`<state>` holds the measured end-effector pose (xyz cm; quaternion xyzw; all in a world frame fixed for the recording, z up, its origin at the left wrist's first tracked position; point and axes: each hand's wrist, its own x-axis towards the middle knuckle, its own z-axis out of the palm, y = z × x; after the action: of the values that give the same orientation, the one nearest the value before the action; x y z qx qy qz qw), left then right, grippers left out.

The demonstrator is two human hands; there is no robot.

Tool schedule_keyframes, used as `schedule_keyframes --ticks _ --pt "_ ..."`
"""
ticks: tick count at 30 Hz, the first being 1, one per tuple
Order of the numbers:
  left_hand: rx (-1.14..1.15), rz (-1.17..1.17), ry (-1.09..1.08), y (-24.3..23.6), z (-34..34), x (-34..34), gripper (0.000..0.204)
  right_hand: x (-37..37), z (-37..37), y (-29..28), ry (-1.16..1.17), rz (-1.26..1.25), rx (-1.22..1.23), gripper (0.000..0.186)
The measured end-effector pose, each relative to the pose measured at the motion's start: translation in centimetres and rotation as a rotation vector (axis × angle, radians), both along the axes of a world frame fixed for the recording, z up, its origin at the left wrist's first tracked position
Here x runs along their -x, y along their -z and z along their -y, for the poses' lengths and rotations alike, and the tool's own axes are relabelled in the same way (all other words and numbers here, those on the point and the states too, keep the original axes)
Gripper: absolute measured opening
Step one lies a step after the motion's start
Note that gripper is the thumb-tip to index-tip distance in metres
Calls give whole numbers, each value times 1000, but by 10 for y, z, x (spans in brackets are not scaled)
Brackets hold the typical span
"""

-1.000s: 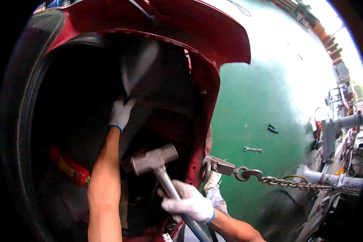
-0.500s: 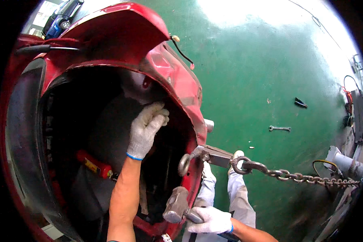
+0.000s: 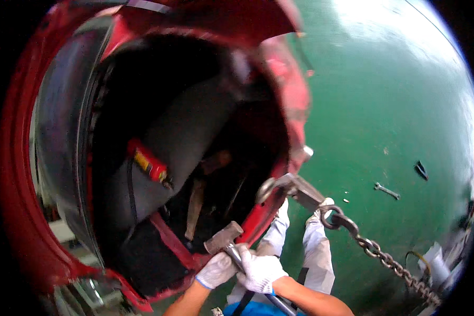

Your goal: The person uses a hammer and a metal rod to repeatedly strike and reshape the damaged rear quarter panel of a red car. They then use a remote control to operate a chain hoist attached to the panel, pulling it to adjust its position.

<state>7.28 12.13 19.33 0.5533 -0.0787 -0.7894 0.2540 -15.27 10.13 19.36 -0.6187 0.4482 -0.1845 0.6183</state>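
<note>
1. Hammer [image 3: 233, 254] right in your grip: your right hand [image 3: 260, 271] wraps its handle [image 3: 283, 304] below the head [image 3: 224, 237]. Your left hand [image 3: 216, 270] tucks in just left of it; whether it clasps the handle or merely rests there, can't tell.
2. Watch those left fingers! The head and the red sill [image 3: 259, 222] sit just beyond them, so a careless tilt could pinch them.
3. Knit gloves [image 3: 268, 267] on a smooth handle: loosen the right hand and the hammer could slide, with your legs [image 3: 317, 254] just up and right of the grip.
4. Off to the grip's right, a chain [image 3: 389, 262] runs from the clamp [image 3: 306, 194] by the sill; a wide swing that way could knock it.
5. Now the line: head up and left of your right hand, handle slanting down and right past it. That diagonal is the long axis; the head lies crosswise.
</note>
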Motion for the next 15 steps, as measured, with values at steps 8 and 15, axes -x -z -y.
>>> schedule_keyframes --ticks 8,15 --pt "-218 239 -747 -8 -18 -44 10 -95 40 43 -260 141 79 36" --pt "-229 -45 -844 -9 -92 -163 13 -172 163 192 424 -620 -426 61"
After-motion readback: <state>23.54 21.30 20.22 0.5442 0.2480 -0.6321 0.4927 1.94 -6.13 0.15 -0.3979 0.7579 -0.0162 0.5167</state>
